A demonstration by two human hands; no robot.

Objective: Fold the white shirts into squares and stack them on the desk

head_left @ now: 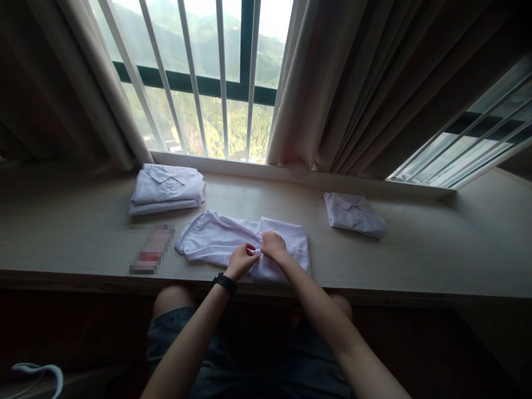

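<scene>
The left hand [241,260], fingers curled, pinches a white garment [222,234] spread along the bench [432,244]; the right hand [273,245], nearly fisted, grips cloth just beside it, apparently steadying the crease. A stack of folded shirts [166,187] and a lone folded shirt [353,213] flank it, seemingly out of the way.

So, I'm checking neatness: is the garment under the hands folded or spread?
Partly folded: on the white garment, the right-hand end forms a doubled panel, while the rest stretches out leftward.
</scene>
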